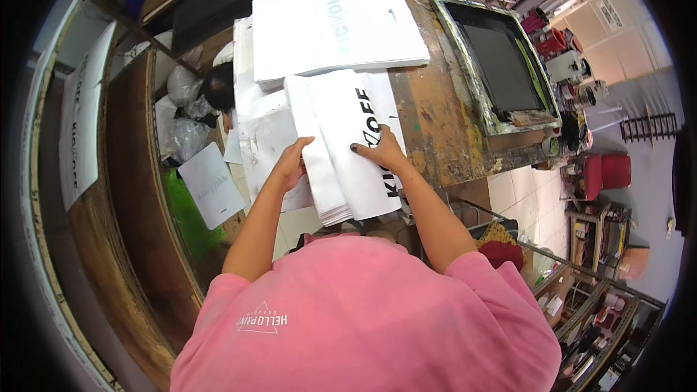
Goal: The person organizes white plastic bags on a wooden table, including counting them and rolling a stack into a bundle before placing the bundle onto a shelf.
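Note:
A stack of white sheets (334, 174) with large black lettering is between my two hands at the near edge of the worktable, bent along its length. Closed on its left edge is my left hand (292, 161), thumb on top and the other fingers partly hidden beside it. My right hand (385, 151) grips the right side over the lettering; its thumb lies on the top sheet and has a dark tip. Just beyond, a larger stack of white sheets (319, 47) lies flat on the worktable, its top sheet showing pale print.
A framed printing screen (501, 65) lies on the stained wooden worktable (428, 112) at right. Cans (563, 65) line the far right. At left are a person's dark-haired head (218, 87), plastic bags (185, 134), a loose printed sheet (212, 185) and wooden shelving (127, 138).

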Available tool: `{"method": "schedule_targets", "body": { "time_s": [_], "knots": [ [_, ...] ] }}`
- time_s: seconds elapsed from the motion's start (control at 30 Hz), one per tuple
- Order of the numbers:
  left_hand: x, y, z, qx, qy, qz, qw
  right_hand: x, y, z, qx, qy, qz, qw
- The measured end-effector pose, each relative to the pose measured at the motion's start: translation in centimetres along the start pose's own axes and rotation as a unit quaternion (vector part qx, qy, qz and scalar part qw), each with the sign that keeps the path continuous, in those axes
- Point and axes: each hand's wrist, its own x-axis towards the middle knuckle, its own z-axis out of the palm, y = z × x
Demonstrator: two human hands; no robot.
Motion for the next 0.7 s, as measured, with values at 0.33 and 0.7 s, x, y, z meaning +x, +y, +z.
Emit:
{"method": "schedule_targets", "body": {
  "time_s": [0.33, 0.7],
  "knots": [
    [0.7, -2.1, -3.9, -0.194, -0.085, -0.012, 0.977, -7.3, -10.9, 5.6, 0.016, 0.025, -0.086, 0.996],
    [-0.3, -2.2, -3.2, -0.147, 0.01, 0.05, 0.988, -3.4, -8.9, 7.9, 0.194, -0.012, -0.002, 0.981]
  ]
}}
